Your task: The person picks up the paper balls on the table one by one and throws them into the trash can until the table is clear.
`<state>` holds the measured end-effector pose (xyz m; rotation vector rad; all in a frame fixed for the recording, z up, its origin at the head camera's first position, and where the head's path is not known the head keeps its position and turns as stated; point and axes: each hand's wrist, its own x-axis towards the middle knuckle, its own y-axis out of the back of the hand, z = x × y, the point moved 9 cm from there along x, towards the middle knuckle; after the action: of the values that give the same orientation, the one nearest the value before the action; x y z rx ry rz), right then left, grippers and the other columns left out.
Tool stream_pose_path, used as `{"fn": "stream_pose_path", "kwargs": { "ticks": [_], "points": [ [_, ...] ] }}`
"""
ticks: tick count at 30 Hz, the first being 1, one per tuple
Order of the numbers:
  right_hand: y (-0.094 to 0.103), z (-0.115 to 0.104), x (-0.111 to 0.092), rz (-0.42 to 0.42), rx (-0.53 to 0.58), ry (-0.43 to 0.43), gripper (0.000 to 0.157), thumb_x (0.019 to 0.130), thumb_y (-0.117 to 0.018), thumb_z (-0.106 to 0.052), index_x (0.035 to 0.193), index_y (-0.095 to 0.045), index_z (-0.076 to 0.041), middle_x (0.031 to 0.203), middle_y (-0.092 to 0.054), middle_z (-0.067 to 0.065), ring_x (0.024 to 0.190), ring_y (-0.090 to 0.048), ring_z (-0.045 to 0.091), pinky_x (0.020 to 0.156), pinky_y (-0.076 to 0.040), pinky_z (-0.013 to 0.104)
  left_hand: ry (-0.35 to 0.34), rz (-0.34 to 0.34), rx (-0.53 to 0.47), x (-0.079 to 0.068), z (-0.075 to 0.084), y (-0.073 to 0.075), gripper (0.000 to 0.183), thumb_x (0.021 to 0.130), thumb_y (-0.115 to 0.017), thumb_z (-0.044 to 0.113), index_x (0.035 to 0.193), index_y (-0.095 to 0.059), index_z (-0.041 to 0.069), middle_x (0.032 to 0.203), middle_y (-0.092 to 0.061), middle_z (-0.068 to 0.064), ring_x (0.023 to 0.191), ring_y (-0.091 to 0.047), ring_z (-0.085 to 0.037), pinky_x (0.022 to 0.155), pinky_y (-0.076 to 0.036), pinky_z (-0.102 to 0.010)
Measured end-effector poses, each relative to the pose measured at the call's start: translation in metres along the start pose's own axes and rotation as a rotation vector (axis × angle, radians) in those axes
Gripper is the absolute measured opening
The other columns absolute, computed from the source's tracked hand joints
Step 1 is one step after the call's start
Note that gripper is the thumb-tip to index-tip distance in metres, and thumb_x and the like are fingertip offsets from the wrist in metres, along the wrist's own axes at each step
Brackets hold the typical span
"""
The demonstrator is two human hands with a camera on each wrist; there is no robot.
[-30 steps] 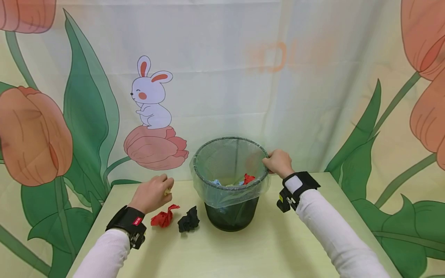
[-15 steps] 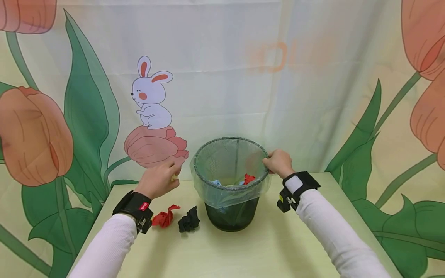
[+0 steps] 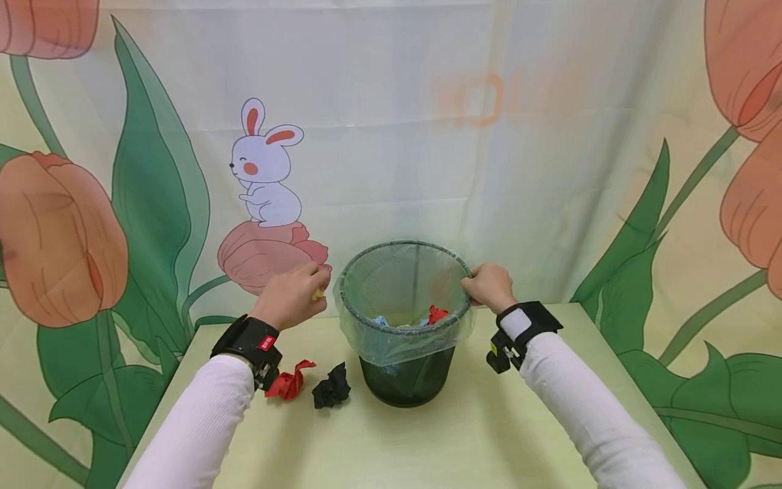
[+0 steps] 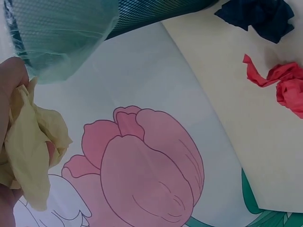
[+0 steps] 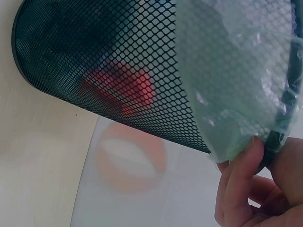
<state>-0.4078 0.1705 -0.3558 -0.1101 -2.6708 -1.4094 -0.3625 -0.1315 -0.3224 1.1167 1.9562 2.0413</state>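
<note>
In the head view a dark mesh trash can [image 3: 406, 380] stands upright on the table, a thin clear plastic bag [image 3: 391, 350] folded over its rim. My right hand [image 3: 491, 285] pinches that rim and the bag at the right side. My left hand [image 3: 294, 295] is raised to the left of the can, apart from it, and grips a crumpled yellow paper [image 4: 35, 142], mostly covered by the fingers in the head view. Below this hand, a crumpled red paper [image 3: 292, 382] and a crumpled black paper [image 3: 332, 387] lie on the table.
Inside the can, red crumpled paper [image 3: 437, 314] and bits of light blue paper [image 3: 381, 320] show. A printed curtain [image 3: 391, 170] with a rabbit and tulips hangs right behind the pale table [image 3: 440, 451].
My left hand has moved up and to the right, closer to the can, carrying the yellow paper. The right hand and the can have stayed where they were.
</note>
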Motion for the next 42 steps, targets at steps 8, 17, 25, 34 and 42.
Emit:
{"fn": "stream_pose_path", "kwargs": {
  "ticks": [8, 17, 25, 34, 42],
  "points": [
    [0.0, -0.001, -0.001, -0.006, 0.008, 0.0, 0.044, 0.081, -0.053, -0.01, 0.046, -0.029, -0.017, 0.04, -0.027, -0.005, 0.039, -0.05, 0.011, 0.039, -0.032, 0.022, 0.003, -0.002, -0.013, 0.013, 0.004, 0.006, 0.013, 0.077, -0.066, 0.019, 0.086, -0.057, 0.014, 0.08, -0.051, -0.001, 0.06, -0.049, -0.015, 0.047, -0.044, -0.028],
    [0.0, -0.001, -0.002, 0.001, -0.001, 0.01, 0.044, 0.08, -0.052, -0.009, 0.045, -0.028, -0.019, 0.04, -0.026, -0.006, 0.038, -0.048, 0.01, 0.038, -0.028, 0.021, -0.027, 0.001, -0.031, 0.031, 0.021, 0.016, 0.012, 0.08, -0.063, 0.016, 0.09, -0.058, 0.013, 0.082, -0.052, -0.003, 0.065, -0.051, -0.016, 0.048, -0.045, -0.029],
    [0.001, -0.001, -0.001, 0.005, 0.0, 0.007, 0.043, 0.079, -0.052, -0.01, 0.045, -0.028, -0.018, 0.039, -0.028, -0.006, 0.039, -0.051, 0.01, 0.039, -0.032, 0.022, -0.047, 0.0, -0.042, 0.048, 0.034, 0.02, 0.01, 0.081, -0.061, 0.016, 0.09, -0.057, 0.013, 0.082, -0.051, -0.002, 0.067, -0.052, -0.017, 0.049, -0.044, -0.03],
    [0.001, -0.002, -0.001, 0.005, -0.009, 0.007, 0.043, 0.08, -0.053, -0.01, 0.044, -0.029, -0.018, 0.039, -0.03, -0.006, 0.039, -0.05, 0.01, 0.038, -0.03, 0.021, -0.095, 0.008, -0.066, 0.064, 0.054, 0.027, 0.01, 0.081, -0.06, 0.013, 0.09, -0.056, 0.011, 0.082, -0.05, -0.003, 0.07, -0.051, -0.019, 0.053, -0.044, -0.03],
    [0.001, -0.001, -0.002, 0.0, 0.008, 0.002, 0.043, 0.08, -0.052, -0.01, 0.045, -0.029, -0.018, 0.04, -0.027, -0.006, 0.039, -0.049, 0.012, 0.039, -0.026, 0.021, -0.145, 0.014, -0.078, 0.073, 0.074, 0.027, 0.01, 0.081, -0.06, 0.013, 0.09, -0.055, 0.011, 0.083, -0.05, -0.003, 0.07, -0.051, -0.018, 0.054, -0.044, -0.029]
  ]
}}
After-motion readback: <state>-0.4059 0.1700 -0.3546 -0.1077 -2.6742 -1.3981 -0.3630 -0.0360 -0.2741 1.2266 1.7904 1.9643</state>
